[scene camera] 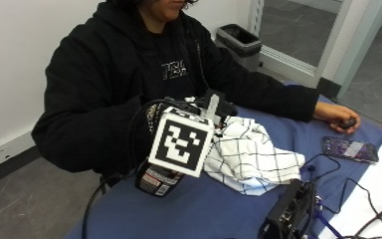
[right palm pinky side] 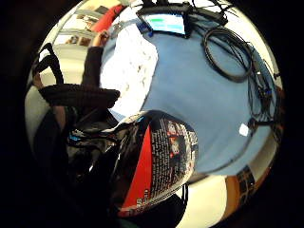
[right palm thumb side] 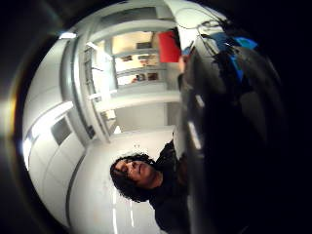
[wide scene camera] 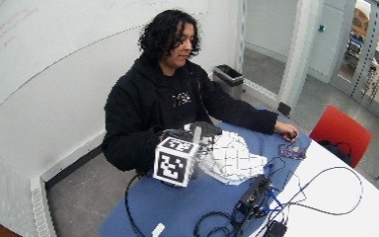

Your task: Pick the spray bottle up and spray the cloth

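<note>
The spray bottle [scene camera: 156, 180], dark with a red, black and white label, stands upright at the near edge of the blue table cover [scene camera: 197, 214], its base at or just above the cover. My gloved right hand [scene camera: 223, 107] grips its upper part, mostly hidden behind the marker cube. The bottle's label [right palm pinky side: 159, 159] fills the little finger side palm view close to the palm. In the thumb side palm view the bottle [right palm thumb side: 229, 146] is a dark mass. A white cloth [scene camera: 254, 157] with a black grid lies crumpled on the cover right beside the bottle, and the cloth [right palm pinky side: 130, 64] shows beyond the label.
A phone [scene camera: 348, 148] lies beyond the cloth, near the person's bare left hand [scene camera: 336, 117], which rests on the cover. A black device [scene camera: 287, 214] with cables sits near the table's front. A cable coil [right palm pinky side: 228, 52] lies on the cover. A red chair [wide scene camera: 337, 131] stands behind.
</note>
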`<state>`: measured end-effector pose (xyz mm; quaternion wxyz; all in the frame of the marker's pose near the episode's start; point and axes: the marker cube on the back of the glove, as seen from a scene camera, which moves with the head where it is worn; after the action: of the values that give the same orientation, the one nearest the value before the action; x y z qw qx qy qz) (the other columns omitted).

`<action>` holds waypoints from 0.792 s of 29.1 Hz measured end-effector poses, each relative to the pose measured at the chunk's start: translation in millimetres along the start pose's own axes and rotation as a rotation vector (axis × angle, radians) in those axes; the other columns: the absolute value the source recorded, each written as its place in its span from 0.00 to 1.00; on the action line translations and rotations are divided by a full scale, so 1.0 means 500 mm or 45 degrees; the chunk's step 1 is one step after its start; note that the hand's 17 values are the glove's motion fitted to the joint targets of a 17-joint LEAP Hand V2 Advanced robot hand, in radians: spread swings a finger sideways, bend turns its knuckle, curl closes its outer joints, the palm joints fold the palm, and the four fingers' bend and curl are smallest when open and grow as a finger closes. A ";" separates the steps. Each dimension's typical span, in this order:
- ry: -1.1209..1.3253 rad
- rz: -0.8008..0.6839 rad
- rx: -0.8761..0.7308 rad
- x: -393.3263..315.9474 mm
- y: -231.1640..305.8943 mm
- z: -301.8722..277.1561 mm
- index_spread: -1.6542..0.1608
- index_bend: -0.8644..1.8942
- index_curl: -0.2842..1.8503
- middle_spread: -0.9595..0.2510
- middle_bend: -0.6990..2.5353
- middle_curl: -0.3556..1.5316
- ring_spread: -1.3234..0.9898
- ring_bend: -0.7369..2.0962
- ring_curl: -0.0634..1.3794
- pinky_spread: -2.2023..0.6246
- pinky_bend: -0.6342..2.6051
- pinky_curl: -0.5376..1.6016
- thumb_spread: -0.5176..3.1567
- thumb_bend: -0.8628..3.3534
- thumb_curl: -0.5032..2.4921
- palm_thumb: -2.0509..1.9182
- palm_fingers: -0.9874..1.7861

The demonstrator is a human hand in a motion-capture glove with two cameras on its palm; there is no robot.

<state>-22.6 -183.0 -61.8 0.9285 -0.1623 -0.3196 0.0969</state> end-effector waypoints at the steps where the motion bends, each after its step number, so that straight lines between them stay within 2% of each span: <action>1: 0.030 0.039 -0.035 -0.006 -0.003 0.002 0.77 0.46 0.41 0.65 0.42 0.50 0.48 0.51 0.40 0.68 0.33 0.47 0.25 0.20 0.41 0.78 0.82; 13: 0.394 0.481 -0.592 -0.031 -0.071 0.088 0.77 0.44 0.42 0.65 0.42 0.51 0.48 0.51 0.40 0.69 0.33 0.47 0.25 0.20 0.42 0.78 0.81; 23: 0.654 0.715 -0.798 0.029 -0.103 0.197 0.77 0.43 0.43 0.66 0.42 0.51 0.49 0.51 0.41 0.69 0.33 0.47 0.25 0.20 0.44 0.78 0.80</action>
<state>-69.2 -203.2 38.3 0.8219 -0.5322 -0.0380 0.1995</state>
